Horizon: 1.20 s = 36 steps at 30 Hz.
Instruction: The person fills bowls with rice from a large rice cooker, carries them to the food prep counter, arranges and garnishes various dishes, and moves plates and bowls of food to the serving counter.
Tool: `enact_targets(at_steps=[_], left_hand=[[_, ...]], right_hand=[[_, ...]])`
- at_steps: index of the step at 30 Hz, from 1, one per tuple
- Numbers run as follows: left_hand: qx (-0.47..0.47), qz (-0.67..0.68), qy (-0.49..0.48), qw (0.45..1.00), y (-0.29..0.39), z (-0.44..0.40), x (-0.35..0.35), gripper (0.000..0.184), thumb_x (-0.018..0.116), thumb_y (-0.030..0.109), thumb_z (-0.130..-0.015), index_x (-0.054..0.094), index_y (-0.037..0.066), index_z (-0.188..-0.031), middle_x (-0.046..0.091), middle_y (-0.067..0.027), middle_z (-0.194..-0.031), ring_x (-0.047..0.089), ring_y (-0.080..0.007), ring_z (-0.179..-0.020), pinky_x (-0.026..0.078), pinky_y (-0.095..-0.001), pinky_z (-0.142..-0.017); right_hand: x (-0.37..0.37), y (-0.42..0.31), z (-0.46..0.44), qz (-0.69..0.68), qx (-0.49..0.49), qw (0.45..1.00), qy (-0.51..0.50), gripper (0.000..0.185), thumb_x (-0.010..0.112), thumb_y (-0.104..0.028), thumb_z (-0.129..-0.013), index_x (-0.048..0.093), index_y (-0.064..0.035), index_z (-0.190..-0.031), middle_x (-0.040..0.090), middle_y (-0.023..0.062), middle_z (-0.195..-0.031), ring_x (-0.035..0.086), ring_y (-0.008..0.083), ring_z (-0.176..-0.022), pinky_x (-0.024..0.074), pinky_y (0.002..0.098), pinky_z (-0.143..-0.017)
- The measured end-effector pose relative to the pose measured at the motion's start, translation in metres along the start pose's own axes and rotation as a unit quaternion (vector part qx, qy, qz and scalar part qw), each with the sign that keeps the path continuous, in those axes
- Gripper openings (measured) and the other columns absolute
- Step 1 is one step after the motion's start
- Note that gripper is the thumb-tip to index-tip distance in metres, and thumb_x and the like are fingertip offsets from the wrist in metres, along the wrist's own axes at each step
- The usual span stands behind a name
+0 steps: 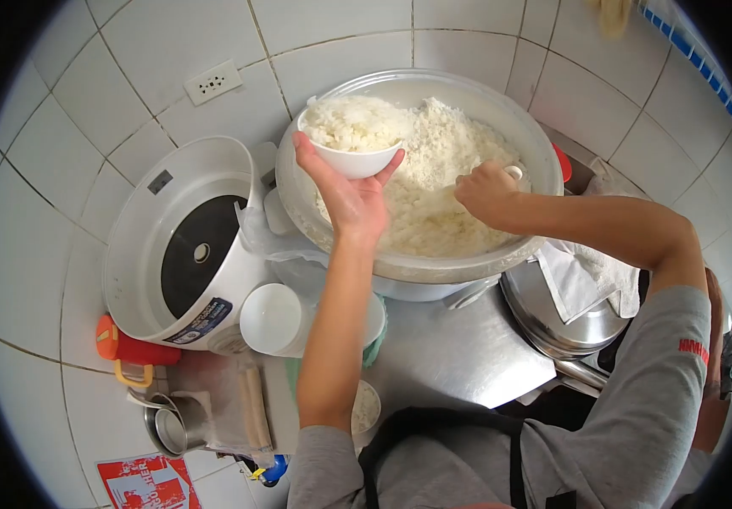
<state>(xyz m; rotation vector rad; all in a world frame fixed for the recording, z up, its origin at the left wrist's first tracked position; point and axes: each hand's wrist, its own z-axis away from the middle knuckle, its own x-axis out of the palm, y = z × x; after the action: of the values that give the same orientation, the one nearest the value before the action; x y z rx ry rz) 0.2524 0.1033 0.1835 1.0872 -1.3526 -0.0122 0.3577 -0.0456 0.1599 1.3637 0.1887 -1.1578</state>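
A white bowl point(356, 161) heaped with white rice point(353, 121) rests in my left hand point(357, 199), its fingers spread round the underside. The bowl is over the left part of a large round pot point(298, 212), which holds a mass of white rice point(447, 157). Over the right side of that rice, my right hand point(486, 195) is closed round a utensil; a pale rounded end point(514, 171) of it shows above the fist, and its lower part is hidden.
Left of the pot stands a white tub point(120, 246) with a dark disc inside. Nearby are stacked white bowls point(271, 318), a red-orange container point(133, 346) and metal cups point(171, 428). A metal lid point(523, 301) with cloths point(591, 271) lies at right.
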Motion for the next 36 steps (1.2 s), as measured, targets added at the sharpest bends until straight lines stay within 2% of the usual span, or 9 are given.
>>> enact_targets(at_steps=[6, 11, 15, 18, 19, 23, 26, 30, 36], left_hand=[[0.016, -0.017, 0.004, 1.000, 0.002, -0.001, -0.003, 0.079, 0.039, 0.069, -0.075, 0.024, 0.015, -0.131, 0.032, -0.0100, -0.130, 0.040, -0.0287, -0.115, 0.046, -0.0487, -0.081], [0.029, -0.041, 0.016, 0.999, 0.002, 0.000, -0.002, 0.079, 0.038, 0.069, -0.076, 0.024, 0.014, -0.131, 0.032, -0.0104, -0.130, 0.040, -0.0288, -0.115, 0.046, -0.0489, -0.081], [0.031, -0.041, 0.022, 0.998, 0.001, 0.000, -0.004, 0.080, 0.038, 0.070, -0.076, 0.024, 0.014, -0.132, 0.031, -0.0109, -0.131, 0.039, -0.0289, -0.117, 0.045, -0.0502, -0.083], [0.037, -0.045, 0.017, 0.998, 0.001, -0.001, -0.004, 0.081, 0.038, 0.070, -0.076, 0.023, 0.014, -0.132, 0.030, -0.0111, -0.132, 0.038, -0.0293, -0.118, 0.044, -0.0517, -0.084], [0.038, -0.049, 0.022, 0.998, 0.001, 0.000, -0.004, 0.080, 0.038, 0.070, -0.076, 0.023, 0.014, -0.132, 0.030, -0.0110, -0.132, 0.038, -0.0293, -0.118, 0.044, -0.0519, -0.084], [0.035, -0.055, 0.022, 0.998, 0.003, 0.001, -0.003, 0.080, 0.037, 0.070, -0.076, 0.023, 0.015, -0.132, 0.031, -0.0107, -0.132, 0.039, -0.0295, -0.117, 0.044, -0.0526, -0.084], [0.037, -0.051, 0.023, 0.998, 0.007, 0.009, -0.006, 0.079, 0.037, 0.070, -0.076, 0.025, 0.015, -0.132, 0.032, -0.0102, -0.131, 0.040, -0.0292, -0.117, 0.044, -0.0524, -0.083], [0.053, -0.034, 0.053, 0.997, 0.007, 0.015, -0.002, 0.069, 0.034, 0.066, -0.080, 0.033, 0.015, -0.127, 0.041, -0.0081, -0.125, 0.047, -0.0274, -0.109, 0.050, -0.0456, -0.073], [0.058, -0.043, 0.017, 0.997, 0.005, 0.008, -0.009, 0.075, 0.034, 0.068, -0.078, 0.029, 0.014, -0.130, 0.037, -0.0082, -0.130, 0.041, -0.0276, -0.116, 0.045, -0.0514, -0.081]], right_hand=[[-0.024, 0.033, 0.013, -0.192, 0.093, 0.977, 0.013, 0.018, 0.058, -0.022, -0.078, 0.061, -0.0142, -0.094, 0.062, 0.0071, -0.090, 0.060, 0.0235, -0.087, 0.0498, 0.0406, -0.063], [0.001, 0.048, -0.006, -0.153, 0.068, 0.981, 0.102, 0.015, 0.057, -0.023, -0.078, 0.064, -0.0158, -0.090, 0.063, 0.0048, -0.088, 0.060, 0.0240, -0.085, 0.0480, 0.0500, -0.056], [0.005, 0.041, 0.015, -0.094, 0.011, 0.995, 0.013, 0.020, 0.056, -0.029, -0.078, 0.063, -0.0233, -0.096, 0.062, 0.0039, -0.075, 0.060, 0.0234, -0.070, 0.0460, 0.0400, -0.060], [0.015, 0.073, -0.001, -0.218, 0.036, 0.967, 0.126, 0.013, 0.055, -0.022, -0.079, 0.066, -0.0157, -0.082, 0.063, 0.0048, -0.076, 0.061, 0.0218, -0.075, 0.0469, 0.0402, -0.062], [0.015, 0.079, -0.012, -0.208, 0.072, 0.970, 0.098, 0.012, 0.052, -0.020, -0.081, 0.061, -0.0150, -0.087, 0.063, 0.0062, -0.077, 0.060, 0.0240, -0.074, 0.0433, 0.0376, -0.069], [0.080, 0.081, -0.098, -0.184, 0.153, 0.930, 0.279, 0.024, 0.046, -0.012, -0.084, 0.049, -0.0172, -0.106, 0.062, 0.0056, -0.077, 0.059, 0.0210, -0.080, 0.0370, 0.0354, -0.079], [0.088, 0.074, -0.138, -0.188, 0.163, 0.934, 0.255, 0.022, 0.045, -0.013, -0.085, 0.050, -0.0178, -0.106, 0.062, 0.0050, -0.076, 0.059, 0.0196, -0.082, 0.0355, 0.0347, -0.081], [0.091, 0.046, -0.142, -0.240, 0.067, 0.932, 0.263, 0.019, 0.050, -0.020, -0.085, 0.052, -0.0197, -0.104, 0.061, 0.0052, -0.072, 0.058, 0.0202, -0.076, 0.0341, 0.0362, -0.076], [0.092, 0.030, -0.109, -0.284, -0.068, 0.912, 0.289, 0.014, 0.052, -0.021, -0.084, 0.055, -0.0164, -0.097, 0.060, 0.0041, -0.067, 0.056, 0.0214, -0.069, 0.0315, 0.0348, -0.073]])
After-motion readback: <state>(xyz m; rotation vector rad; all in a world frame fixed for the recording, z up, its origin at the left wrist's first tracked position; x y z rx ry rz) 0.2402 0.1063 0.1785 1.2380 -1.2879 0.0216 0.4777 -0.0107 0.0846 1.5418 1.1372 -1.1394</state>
